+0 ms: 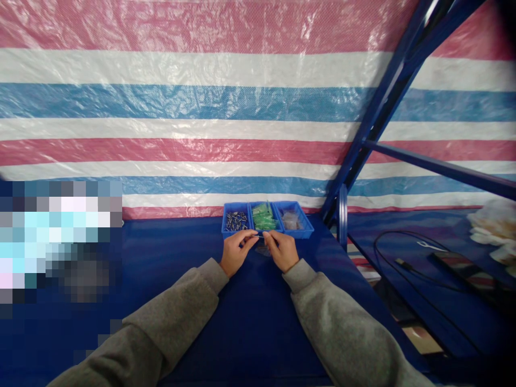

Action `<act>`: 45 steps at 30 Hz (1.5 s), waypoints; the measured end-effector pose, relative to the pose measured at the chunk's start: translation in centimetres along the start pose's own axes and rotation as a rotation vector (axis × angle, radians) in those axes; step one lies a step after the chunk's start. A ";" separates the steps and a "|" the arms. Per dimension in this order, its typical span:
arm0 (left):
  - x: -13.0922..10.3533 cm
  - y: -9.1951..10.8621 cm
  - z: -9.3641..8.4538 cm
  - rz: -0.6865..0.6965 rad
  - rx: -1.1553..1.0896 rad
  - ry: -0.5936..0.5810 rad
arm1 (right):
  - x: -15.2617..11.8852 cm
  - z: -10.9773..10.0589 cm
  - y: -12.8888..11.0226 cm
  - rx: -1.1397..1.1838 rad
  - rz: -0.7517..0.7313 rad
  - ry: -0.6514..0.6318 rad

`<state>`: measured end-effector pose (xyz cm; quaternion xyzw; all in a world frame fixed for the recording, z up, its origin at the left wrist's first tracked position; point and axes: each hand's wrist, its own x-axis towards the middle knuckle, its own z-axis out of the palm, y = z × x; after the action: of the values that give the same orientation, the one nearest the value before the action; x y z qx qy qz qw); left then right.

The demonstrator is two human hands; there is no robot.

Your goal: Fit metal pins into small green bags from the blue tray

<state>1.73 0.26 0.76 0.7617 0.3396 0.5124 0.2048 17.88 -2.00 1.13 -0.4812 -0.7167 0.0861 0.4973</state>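
My left hand [237,250] is closed in a pinch just in front of the blue parts bins. Facing it, my right hand [282,250] pinches too, its fingertips close to the left ones. A small thin piece [260,236], partly light and partly dark, spans the gap between both sets of fingertips; it is too small to name. Behind my left hand, the left blue bin [224,220] holds many small metal and black parts. Green plastic packets [264,216] fill the middle bin, and clear plastic bags [291,220] lie in the right one. Something clear [263,250] shows faintly below my fingers.
The dark blue table [258,333] reaches back to a striped plastic sheet [201,102]. A blue metal frame [374,118] slants up at the right. Beyond it, a black cable [407,271] and crumpled whitish plastic [494,228] lie on another blue surface. The left side is pixelated.
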 end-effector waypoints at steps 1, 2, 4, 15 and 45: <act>0.0 0.0 0.0 0.017 0.002 0.002 | 0.0 0.0 0.0 0.002 -0.008 -0.003; 0.0 0.0 0.1 0.025 0.000 0.002 | 0.0 0.1 0.1 0.005 -0.012 -0.007; 0.0 -0.1 0.1 0.021 -0.005 0.000 | 0.0 0.2 0.2 0.016 -0.009 -0.016; 0.0 -0.2 -0.2 -0.020 0.101 0.083 | -0.3 0.5 0.6 0.097 -0.017 -0.039; 0.1 0.0 -0.2 0.086 0.058 0.039 | -0.2 0.5 0.8 0.033 0.032 0.055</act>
<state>1.59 0.31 0.87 0.7711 0.3250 0.5255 0.1538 18.00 -1.56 0.27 -0.4865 -0.6935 0.0926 0.5232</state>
